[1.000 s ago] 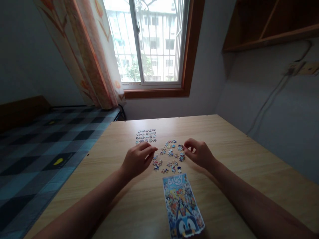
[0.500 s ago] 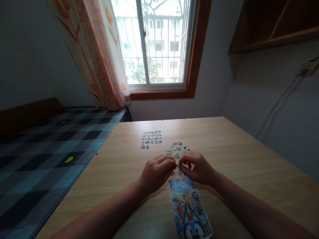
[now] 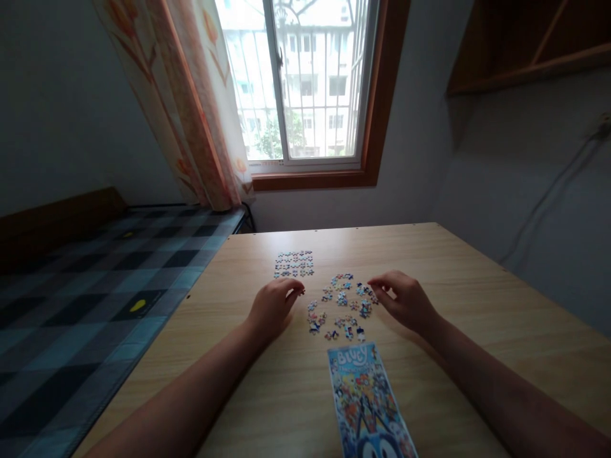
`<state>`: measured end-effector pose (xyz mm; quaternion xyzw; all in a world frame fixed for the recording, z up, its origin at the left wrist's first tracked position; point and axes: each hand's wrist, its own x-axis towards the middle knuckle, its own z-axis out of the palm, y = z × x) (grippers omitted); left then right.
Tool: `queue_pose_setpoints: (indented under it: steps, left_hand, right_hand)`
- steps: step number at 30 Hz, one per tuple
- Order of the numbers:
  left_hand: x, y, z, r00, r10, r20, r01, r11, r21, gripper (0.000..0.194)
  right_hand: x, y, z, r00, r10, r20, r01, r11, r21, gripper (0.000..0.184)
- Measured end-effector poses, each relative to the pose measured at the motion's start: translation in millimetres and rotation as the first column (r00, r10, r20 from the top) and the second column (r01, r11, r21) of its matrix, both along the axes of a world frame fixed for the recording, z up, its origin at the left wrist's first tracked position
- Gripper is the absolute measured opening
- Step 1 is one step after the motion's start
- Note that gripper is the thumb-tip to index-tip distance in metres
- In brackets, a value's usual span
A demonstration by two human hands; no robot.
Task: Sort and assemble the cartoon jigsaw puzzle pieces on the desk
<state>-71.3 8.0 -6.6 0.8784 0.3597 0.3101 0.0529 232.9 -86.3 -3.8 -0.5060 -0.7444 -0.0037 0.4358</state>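
Several loose jigsaw pieces [image 3: 342, 304] lie scattered on the wooden table [image 3: 468, 305] between my two hands. My left hand [image 3: 273, 305] rests to their left, its fingertips pinched on a small puzzle piece [image 3: 300, 292] just below a neat grid of laid-out pieces [image 3: 293, 264]. My right hand [image 3: 405, 300] sits at the right edge of the scatter with curled fingers touching the pieces there. A colourful Bluey picture card [image 3: 370, 404] lies flat in front of me.
A bed with a dark checked cover [image 3: 95, 286] runs along the table's left side. Behind the table are a barred window [image 3: 310, 83] and an orange patterned curtain [image 3: 191, 108]. A wooden shelf [image 3: 525, 44] hangs at the upper right.
My hands met over the pieces just above the card half a second ago. They have since moved apart, the left one carrying a piece up and left toward the grid.
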Motion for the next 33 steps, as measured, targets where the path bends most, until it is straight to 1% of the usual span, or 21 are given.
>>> queue_pose_setpoints:
  steps: [3,5,7,8,10,12,14,16,18,24,29,33]
  left_hand:
    - [0,0,-0.4,0.993,0.046,-0.111,-0.045,0.999,0.007,0.013]
    - [2,-6,4.2,0.983,0.085,-0.161,-0.082,0.996,0.026,0.015]
    - [5,-15,11.8,0.963,0.148,-0.223,-0.143,0.989,0.037,0.018]
    - [6,-21,15.6,0.943,0.188,-0.274,-0.186,0.982,0.032,0.02]
    - [11,-32,21.4,0.879,0.247,-0.409,-0.272,0.962,-0.002,0.023]
    - [15,-40,23.4,0.815,0.27,-0.512,-0.332,0.943,-0.03,0.028]
    - [18,-45,22.2,0.773,0.273,-0.573,-0.362,0.931,-0.043,0.034]
    - [20,-46,20.1,0.757,0.27,-0.595,-0.367,0.929,-0.046,0.038]
    - [19,-43,18.7,0.757,0.275,-0.593,-0.373,0.927,-0.047,0.04]
    - [13,-28,16.0,0.757,0.308,-0.576,-0.408,0.912,-0.05,0.043]
    - [10,-17,9.9,0.776,0.315,-0.546,-0.406,0.912,-0.051,0.044]
    - [10,-15,10.8,0.79,0.305,-0.532,-0.408,0.909,-0.084,0.044]
  right_hand:
    - [7,4,-5.5,0.998,-0.05,-0.038,0.049,0.998,-0.036,0.014]
    - [7,4,-5.9,0.999,-0.044,-0.02,0.043,0.998,-0.045,0.015]
    - [6,3,-3.8,1.0,-0.025,0.016,0.025,0.999,-0.044,0.015]
    - [5,1,-2.3,0.999,-0.017,0.031,0.018,0.999,-0.04,0.016]
    - [2,-1,0.2,0.999,-0.009,0.048,0.01,0.999,-0.034,0.016]
    - [0,-2,0.6,0.999,-0.004,0.052,0.006,0.999,-0.034,0.016]
    - [-1,-2,-1.3,0.999,0.004,0.049,-0.002,0.999,-0.045,0.016]
    - [-2,-1,-4.3,0.999,0.014,0.041,-0.012,0.998,-0.063,0.015]
    - [-2,0,-7.0,0.999,0.015,0.03,-0.012,0.997,-0.081,0.015]
    - [-3,1,-7.5,1.0,0.02,0.018,-0.018,0.993,-0.113,0.015]
    - [-5,1,-8.2,1.0,0.002,0.002,-0.002,0.992,-0.125,0.016]
    - [-3,2,-10.6,0.999,-0.027,-0.027,0.023,0.99,-0.14,0.017]
